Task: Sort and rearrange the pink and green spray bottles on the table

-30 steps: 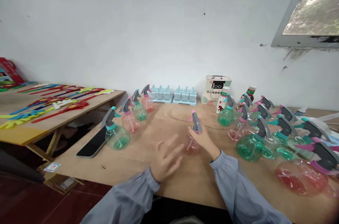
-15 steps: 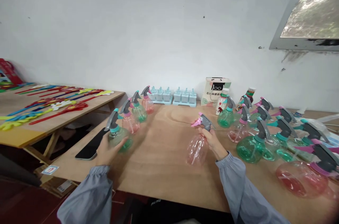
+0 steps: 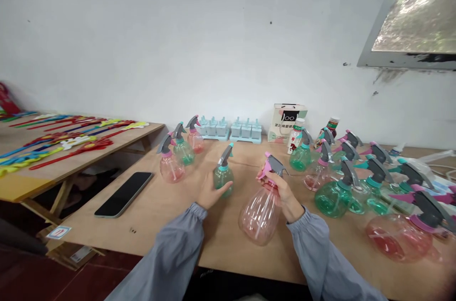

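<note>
At the middle of the wooden table point(image 3: 167, 225), my left hand point(image 3: 211, 191) is wrapped round the body of a green spray bottle point(image 3: 223, 176) with a grey and teal head. The bottle stands nearly upright. Right of it, my right hand point(image 3: 281, 192) grips the neck of a clear pink spray bottle point(image 3: 259, 215) with a pink and grey head. That bottle is tilted, its base toward me and to the left. Two pink bottles and a green one point(image 3: 184, 151) stand at the back left.
Several green and pink spray bottles point(image 3: 333, 197) crowd the right side. A black phone point(image 3: 124, 194) lies at the left. Light blue moulds point(image 3: 245, 131) and a paper bag point(image 3: 285, 123) stand by the wall. Colourful sticks cover another table point(image 3: 71, 168).
My left hand has carried the green bottle from beside the phone to the middle of the table. The pink bottle in my right hand has come closer and tilted more.
</note>
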Demonstrator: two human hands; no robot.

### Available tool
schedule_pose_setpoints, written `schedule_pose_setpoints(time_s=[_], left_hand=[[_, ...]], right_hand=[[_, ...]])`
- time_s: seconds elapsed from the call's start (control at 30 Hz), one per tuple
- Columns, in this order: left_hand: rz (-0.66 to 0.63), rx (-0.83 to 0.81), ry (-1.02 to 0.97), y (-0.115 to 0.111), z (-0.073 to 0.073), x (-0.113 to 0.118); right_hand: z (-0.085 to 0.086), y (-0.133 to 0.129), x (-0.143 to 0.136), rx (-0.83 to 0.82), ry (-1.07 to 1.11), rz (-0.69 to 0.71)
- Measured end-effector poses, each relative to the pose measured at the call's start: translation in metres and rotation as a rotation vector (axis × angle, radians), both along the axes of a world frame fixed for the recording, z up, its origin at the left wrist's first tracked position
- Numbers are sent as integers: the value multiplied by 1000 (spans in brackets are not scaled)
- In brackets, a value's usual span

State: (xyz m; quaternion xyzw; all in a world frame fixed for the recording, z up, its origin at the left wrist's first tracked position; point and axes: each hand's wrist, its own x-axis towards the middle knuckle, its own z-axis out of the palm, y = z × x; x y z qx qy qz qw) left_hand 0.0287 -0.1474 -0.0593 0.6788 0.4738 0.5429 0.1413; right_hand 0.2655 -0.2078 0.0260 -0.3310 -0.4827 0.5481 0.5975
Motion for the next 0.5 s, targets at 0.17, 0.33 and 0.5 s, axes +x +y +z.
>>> schedule_pose_setpoints(time_s=[0.17,0.33,0.5], left_hand=[[-19,-77,-131,9,-13,17],[-22,-105,-152,6,-13,16],[-69,-99,-180,7,-12,16]], right_hand=[[0,-2,-9,45,92,80],[2,-2,-12,-90,129,-39],[0,4,-11,-101,136,-52]])
